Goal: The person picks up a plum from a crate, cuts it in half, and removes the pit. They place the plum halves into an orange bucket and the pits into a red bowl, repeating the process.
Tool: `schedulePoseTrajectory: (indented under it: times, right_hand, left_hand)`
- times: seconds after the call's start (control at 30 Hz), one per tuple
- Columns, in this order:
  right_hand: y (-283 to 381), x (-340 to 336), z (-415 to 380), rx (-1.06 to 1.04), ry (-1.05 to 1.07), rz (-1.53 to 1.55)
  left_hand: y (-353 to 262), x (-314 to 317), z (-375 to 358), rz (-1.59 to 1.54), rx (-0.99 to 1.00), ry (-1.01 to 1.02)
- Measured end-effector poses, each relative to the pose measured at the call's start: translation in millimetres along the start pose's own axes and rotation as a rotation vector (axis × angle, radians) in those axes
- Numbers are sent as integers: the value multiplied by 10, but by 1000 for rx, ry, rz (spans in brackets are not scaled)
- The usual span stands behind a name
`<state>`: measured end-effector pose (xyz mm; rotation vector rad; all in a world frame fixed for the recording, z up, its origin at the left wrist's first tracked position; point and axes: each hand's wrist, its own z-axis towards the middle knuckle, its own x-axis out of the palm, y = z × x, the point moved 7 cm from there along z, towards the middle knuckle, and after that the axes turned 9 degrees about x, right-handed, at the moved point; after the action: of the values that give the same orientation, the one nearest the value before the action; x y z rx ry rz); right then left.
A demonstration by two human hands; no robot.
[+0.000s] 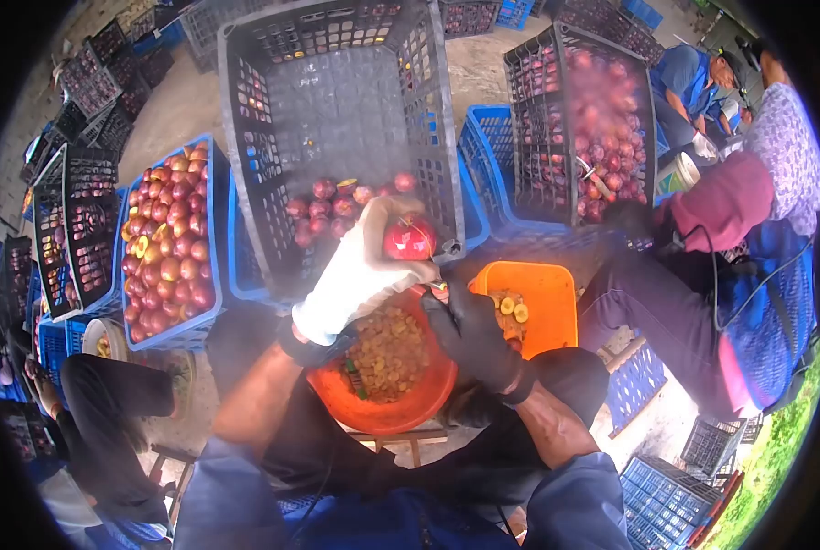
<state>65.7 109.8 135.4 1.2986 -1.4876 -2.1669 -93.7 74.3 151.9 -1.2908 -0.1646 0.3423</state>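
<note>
My left hand (360, 270), in a white glove, is closed around a shiny red plum-like fruit (410, 238). Close beside it, my right hand (472, 335) wears a black glove, and its fingers are curled around a small thing with a red and yellow end (439, 291) that I cannot make out. Under both hands is an orange-red basin (382, 423) holding yellowish-brown lumps (387, 353) and a green-and-red object, perhaps a handle. Beyond my left hand, a tilted dark crate (236, 137) holds more red fruit (337, 206) at its near end.
An orange tub (561, 312) with cut yellow pieces stands to the right. At left is a blue crate (216, 266) of fruit, some cut. Another dark crate (538, 119) of fruit stands at the upper right. Co-workers sit close on both sides, one in a maroon sleeve (726, 197).
</note>
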Motion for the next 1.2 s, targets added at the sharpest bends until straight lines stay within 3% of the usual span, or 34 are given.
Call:
schedulePoseTrajectory:
  times: [0.13, 0.17, 0.2, 0.3, 0.37, 0.43, 0.47, 0.57, 0.63, 0.7, 0.8, 0.83, 0.93, 1.1, 1.2]
  right_hand:
    - [-97, 44, -129, 180, 32, 148]
    - [-166, 71, -199, 283, 85, 204]
    - [-219, 130, -271, 382, 142, 261]
    - [-579, 519, -394, 334, 230, 123]
    - [-670, 804, -507, 204, 368, -12]
    - [-913, 1148, -600, -77, 365, -222]
    - [-909, 1175, -564, 184, 488, -126]
    - [-257, 586, -192, -79, -29, -53]
    - [62, 112, 137, -18, -191, 247]
    - [483, -173, 269, -69, -412, 343]
    - [649, -33, 408, -225, -538, 123]
    - [649, -15, 430, -208, -572, 179]
    - [656, 29, 433, -5, -583, 418]
    - [758, 79, 443, -82, -718, 191]
    - [857, 106, 444, -101, -736, 64]
  left_hand:
    - [125, -269, 42, -325, -80, -242]
    - [149, -359, 44, -560, -116, -341]
    - [163, -464, 69, -603, -61, -243]
    - [215, -463, 17, -625, -4, -97]
    - [172, -387, -77, -637, -51, -107]
    - [58, -337, -118, -567, -18, -114]
    - [10, -324, -139, -532, -1, -115]
    - [230, -358, -170, -537, -88, -149]
    - [42, -268, -173, -249, 25, -33]
    - [-171, -82, -288, -272, -94, -47]
    - [-98, -14, -363, -220, -82, -160]
    - [-69, -41, -355, -197, 16, -163]
    - [-178, -65, -365, -198, 19, -226]
    - [-109, -194, -325, 139, 358, -334]
    - [-161, -195, -312, 183, 424, -269]
